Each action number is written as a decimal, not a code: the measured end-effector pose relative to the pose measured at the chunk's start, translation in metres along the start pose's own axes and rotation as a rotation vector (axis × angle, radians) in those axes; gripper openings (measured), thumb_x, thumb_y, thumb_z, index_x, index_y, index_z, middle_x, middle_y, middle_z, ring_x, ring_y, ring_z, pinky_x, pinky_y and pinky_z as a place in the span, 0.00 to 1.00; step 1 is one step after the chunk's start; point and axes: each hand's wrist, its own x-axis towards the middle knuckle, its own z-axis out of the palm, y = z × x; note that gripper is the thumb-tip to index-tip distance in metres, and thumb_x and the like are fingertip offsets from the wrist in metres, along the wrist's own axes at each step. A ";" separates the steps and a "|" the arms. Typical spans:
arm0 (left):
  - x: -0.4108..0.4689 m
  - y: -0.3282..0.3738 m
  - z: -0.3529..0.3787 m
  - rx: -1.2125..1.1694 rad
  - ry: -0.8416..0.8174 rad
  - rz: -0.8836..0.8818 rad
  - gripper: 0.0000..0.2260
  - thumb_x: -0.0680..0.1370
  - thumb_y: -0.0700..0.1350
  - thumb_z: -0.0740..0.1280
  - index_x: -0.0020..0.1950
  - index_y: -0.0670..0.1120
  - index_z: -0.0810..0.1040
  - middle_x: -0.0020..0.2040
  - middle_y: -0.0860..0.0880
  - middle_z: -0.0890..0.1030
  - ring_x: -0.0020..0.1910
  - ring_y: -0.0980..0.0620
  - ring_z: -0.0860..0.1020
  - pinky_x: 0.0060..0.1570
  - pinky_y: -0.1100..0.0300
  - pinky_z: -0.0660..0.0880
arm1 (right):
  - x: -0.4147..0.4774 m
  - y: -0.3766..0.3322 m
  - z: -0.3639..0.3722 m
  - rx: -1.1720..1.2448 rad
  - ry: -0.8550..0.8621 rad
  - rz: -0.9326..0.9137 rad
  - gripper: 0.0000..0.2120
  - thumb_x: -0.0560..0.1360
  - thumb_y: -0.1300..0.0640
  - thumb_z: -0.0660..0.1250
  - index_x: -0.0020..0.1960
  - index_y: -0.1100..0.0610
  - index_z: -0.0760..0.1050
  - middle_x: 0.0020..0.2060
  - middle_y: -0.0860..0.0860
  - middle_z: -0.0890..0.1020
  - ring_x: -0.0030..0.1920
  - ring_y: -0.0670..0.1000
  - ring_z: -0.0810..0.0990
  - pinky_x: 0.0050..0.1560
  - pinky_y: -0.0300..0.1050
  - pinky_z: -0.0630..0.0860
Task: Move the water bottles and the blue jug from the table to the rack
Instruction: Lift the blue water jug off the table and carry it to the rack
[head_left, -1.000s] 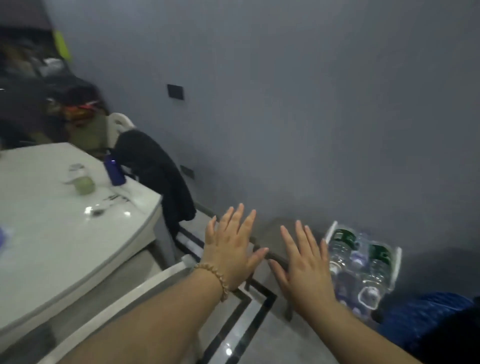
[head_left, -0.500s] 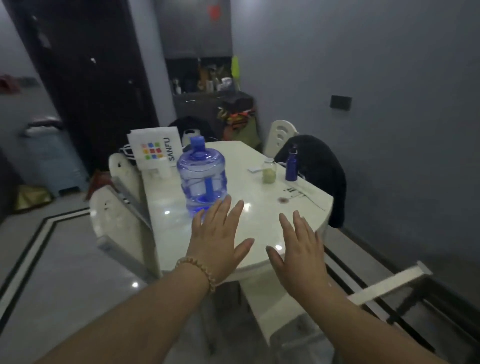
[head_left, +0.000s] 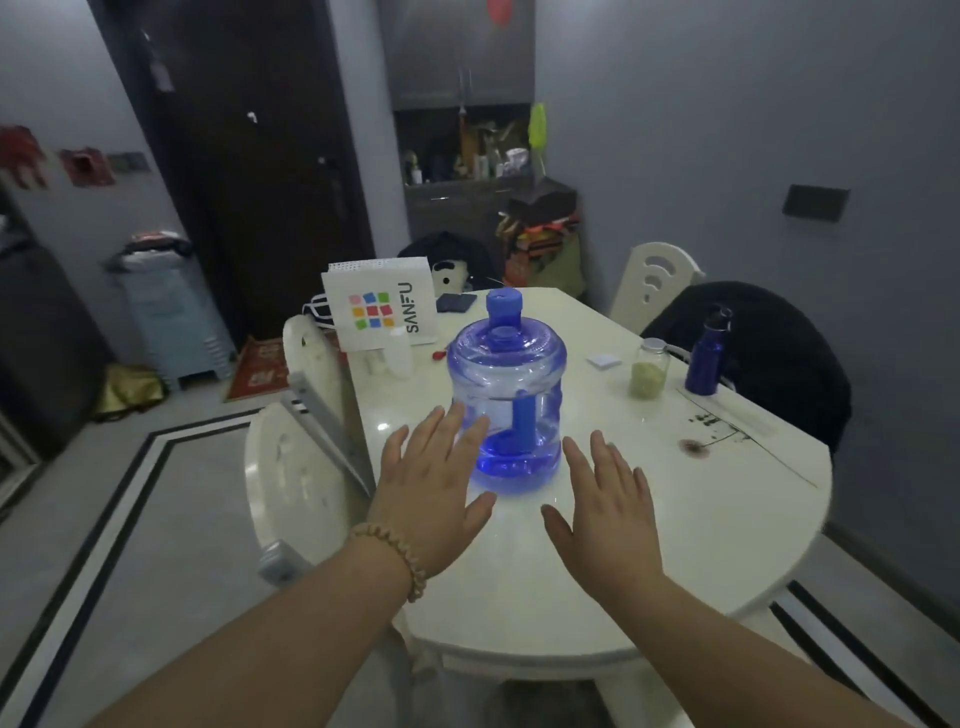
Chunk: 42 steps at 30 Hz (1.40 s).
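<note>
A translucent blue jug (head_left: 506, 384) with a blue cap stands upright near the middle of the white oval table (head_left: 649, 545). My left hand (head_left: 434, 488), fingers straight and spread, hovers just in front of the jug's left side. My right hand (head_left: 602, 506) is spread flat in front of its right side, a little apart from it. Neither hand holds anything. No rack and no clear water bottles show in this view.
On the table stand a white paper bag (head_left: 379, 309), a glass jar (head_left: 648, 368), a dark blue flask (head_left: 707, 351) and a white bottle (head_left: 401, 353). White chairs (head_left: 306, 467) line the left side; a chair with a black jacket (head_left: 763, 358) is on the right.
My view has swung left from the wall and floor, where bottles stood in a rack, to the table. Both open hands have come closer to the blue jug.
</note>
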 end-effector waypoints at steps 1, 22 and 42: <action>0.011 -0.010 0.006 0.005 -0.002 -0.001 0.32 0.75 0.62 0.60 0.75 0.54 0.53 0.76 0.48 0.57 0.74 0.46 0.57 0.68 0.49 0.44 | 0.014 -0.004 0.007 -0.003 -0.009 -0.002 0.35 0.76 0.43 0.61 0.76 0.48 0.47 0.77 0.53 0.52 0.75 0.53 0.50 0.73 0.52 0.47; 0.301 -0.117 0.101 -0.161 0.125 0.585 0.33 0.76 0.58 0.62 0.75 0.51 0.52 0.77 0.42 0.51 0.74 0.39 0.49 0.69 0.41 0.53 | 0.217 -0.058 0.104 -0.242 0.087 0.040 0.45 0.60 0.61 0.78 0.73 0.54 0.63 0.73 0.60 0.63 0.72 0.64 0.59 0.68 0.65 0.58; 0.311 -0.097 0.116 -0.649 0.018 0.746 0.23 0.75 0.46 0.69 0.69 0.48 0.67 0.70 0.41 0.64 0.62 0.40 0.69 0.58 0.48 0.73 | 0.205 -0.080 0.118 -0.283 0.192 0.221 0.41 0.58 0.67 0.78 0.69 0.55 0.69 0.66 0.59 0.73 0.67 0.64 0.68 0.62 0.67 0.68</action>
